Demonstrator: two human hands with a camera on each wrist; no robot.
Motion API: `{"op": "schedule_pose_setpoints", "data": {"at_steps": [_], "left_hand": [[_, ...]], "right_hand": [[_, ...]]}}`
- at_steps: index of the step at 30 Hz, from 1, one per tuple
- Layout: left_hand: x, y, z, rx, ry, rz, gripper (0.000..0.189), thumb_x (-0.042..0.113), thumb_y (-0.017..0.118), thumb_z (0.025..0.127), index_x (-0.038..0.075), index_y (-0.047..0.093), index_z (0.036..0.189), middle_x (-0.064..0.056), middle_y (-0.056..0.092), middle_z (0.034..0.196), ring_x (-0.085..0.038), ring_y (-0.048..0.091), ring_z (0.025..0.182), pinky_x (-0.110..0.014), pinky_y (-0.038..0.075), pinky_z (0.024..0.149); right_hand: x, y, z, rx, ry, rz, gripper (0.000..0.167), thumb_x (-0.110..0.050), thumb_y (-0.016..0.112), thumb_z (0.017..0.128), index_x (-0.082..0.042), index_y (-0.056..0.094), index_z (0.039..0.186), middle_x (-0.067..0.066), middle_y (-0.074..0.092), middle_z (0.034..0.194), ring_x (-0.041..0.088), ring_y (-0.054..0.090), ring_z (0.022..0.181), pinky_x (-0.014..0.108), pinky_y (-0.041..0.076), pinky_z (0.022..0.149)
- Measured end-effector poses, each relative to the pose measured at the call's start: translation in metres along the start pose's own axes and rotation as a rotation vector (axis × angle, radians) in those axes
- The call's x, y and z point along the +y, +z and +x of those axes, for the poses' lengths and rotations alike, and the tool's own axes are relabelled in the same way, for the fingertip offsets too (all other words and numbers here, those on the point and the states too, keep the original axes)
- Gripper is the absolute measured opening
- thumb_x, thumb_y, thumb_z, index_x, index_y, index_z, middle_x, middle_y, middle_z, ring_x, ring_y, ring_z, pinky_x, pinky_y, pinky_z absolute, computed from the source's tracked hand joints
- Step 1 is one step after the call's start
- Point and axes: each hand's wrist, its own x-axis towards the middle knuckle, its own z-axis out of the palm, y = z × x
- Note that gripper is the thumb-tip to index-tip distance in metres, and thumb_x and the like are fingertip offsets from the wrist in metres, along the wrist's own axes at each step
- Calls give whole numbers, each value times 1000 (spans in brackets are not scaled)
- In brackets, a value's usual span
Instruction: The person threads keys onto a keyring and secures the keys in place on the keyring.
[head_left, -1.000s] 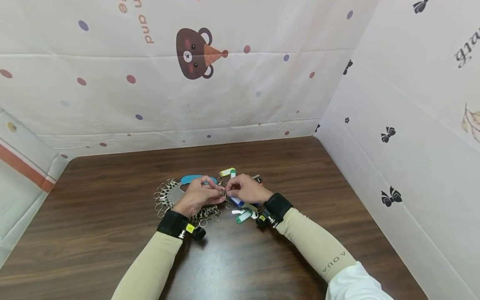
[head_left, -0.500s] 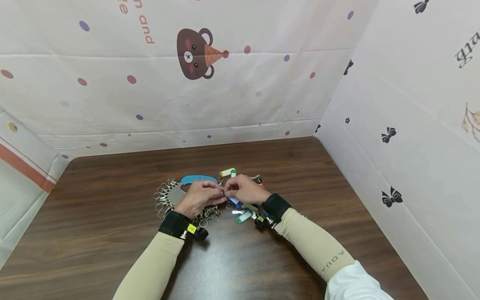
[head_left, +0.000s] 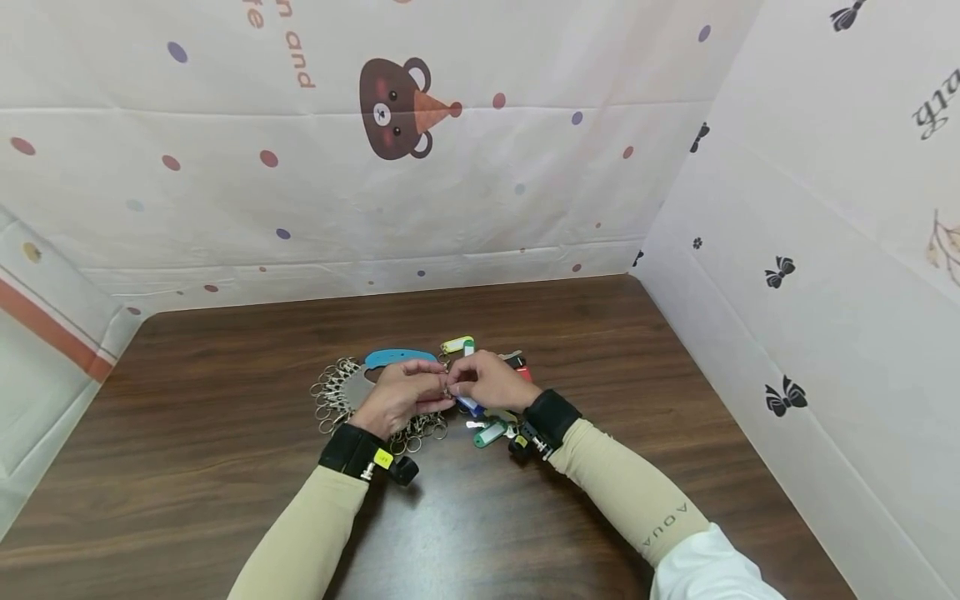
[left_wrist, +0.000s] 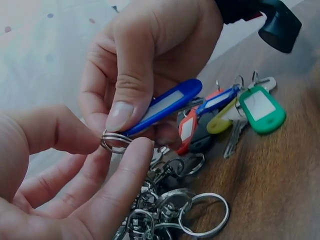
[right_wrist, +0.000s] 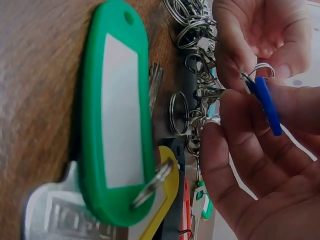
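A second ago, one finger of the left hand stuck up; by now it had come down, and the fingers lay lower. The right hand had stayed in nearly the same place, and a bit more of the red tag peeked out at three o'clock from it.

The left fingertips pinched a small metal ring, nearly together. The right thumb and fingers were clamped on a blue tag. Its end was right beside the ring; I couldn't tell if they were joined. Both were between the two hands.

From the hands, one grey board lay at nine o'clock, with one blue handle at ten. Its rings were too many to count. Two green tags lay at one and between four and five. One bright yellow tag lay just past twelve.
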Motion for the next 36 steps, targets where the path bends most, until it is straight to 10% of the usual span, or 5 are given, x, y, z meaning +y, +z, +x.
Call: {"op": "schedule_pose_setpoints", "data": {"at_steps": [10,28,36], "left_hand": [[0,0,-1,-18,-19,20,58,-14,60,88,-4,45,143,-12,66,102,-21,75,85,-36,65,81],[0,-2,1,-40,7,38,38,-11,61,92,-8,52,129,-11,65,104,-20,75,88,-34,64,85],[-1,-3,-5,-84,111,332,40,0,76,90,-6,64,127,-18,72,118,-16,73,96,-31,62,88]], "right_hand": [[-1,-1,3,84,90,30,13,-4,64,97,-4,78,95,6,73,83,11,60,71,23,48,66],[-1,-3,4,55,84,118,16,-2,61,97,-2,77,95,11,75,90,13,64,78,25,52,72],[-1,-6,3,86,56,96,15,-3,63,98,-4,78,96,8,74,85,13,62,75,26,51,72]]}}
